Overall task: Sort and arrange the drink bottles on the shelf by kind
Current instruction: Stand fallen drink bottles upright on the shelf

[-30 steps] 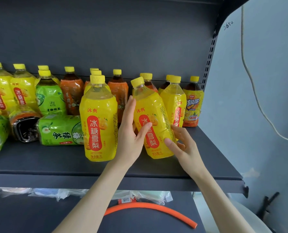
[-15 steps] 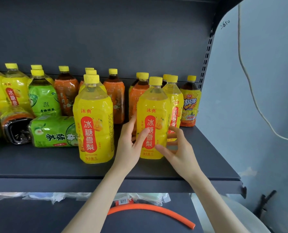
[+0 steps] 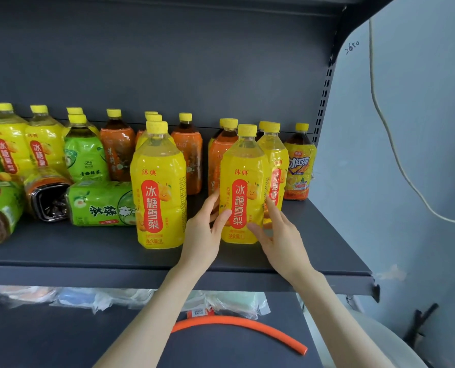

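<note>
A yellow pear-drink bottle [image 3: 243,181] stands upright on the dark shelf [image 3: 88,251], right of centre. My left hand [image 3: 203,232] touches its lower left side and my right hand [image 3: 279,232] its lower right side, fingers spread on the label. A second yellow bottle [image 3: 158,187] stands just left of my left hand. Another yellow bottle [image 3: 274,166] is behind the one I touch. Orange tea bottles [image 3: 189,152] and a red-tea bottle [image 3: 299,163] stand in the back row. Green tea bottles [image 3: 84,155] stand and lie [image 3: 101,204] at the left.
Several bottles lie on their sides at the shelf's left [image 3: 45,193]. The shelf's perforated upright [image 3: 324,96] bounds the right end, with a wall and a hanging cable [image 3: 388,134] beyond. Below, an orange hose [image 3: 242,326] and plastic-wrapped packs [image 3: 115,298] rest on the lower shelf.
The yellow bottle between my hands was tilted to the left and now stands upright on the shelf. Both hands stayed at its lower sides with fingers loosening.
</note>
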The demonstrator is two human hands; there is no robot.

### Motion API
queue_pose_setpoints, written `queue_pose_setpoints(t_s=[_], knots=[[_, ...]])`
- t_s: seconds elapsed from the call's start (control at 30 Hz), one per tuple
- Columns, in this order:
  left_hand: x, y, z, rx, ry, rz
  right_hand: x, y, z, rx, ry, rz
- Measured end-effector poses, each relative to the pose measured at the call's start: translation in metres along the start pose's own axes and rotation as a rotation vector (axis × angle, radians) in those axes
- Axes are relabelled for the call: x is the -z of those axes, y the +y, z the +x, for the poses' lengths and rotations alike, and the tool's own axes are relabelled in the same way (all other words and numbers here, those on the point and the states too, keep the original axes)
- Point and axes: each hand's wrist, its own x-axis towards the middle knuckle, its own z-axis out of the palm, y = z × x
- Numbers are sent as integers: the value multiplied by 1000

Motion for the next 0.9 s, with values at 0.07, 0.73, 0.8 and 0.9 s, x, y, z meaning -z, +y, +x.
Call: queue_pose_setpoints(t_s=[0.07,0.73,0.8,0.9], knots=[[5,0,-9,5,14,63,2,-3,-7,-10,49,-64],[162,-57,-48,-44,327,258,-95,-122,-23,109,170,221],[180,-70,-39,-31,294,285,-106,-131,-17,-2,220,260],[201,-88,-21,-45,221,368,-119,-139,-8,-116,227,317]])
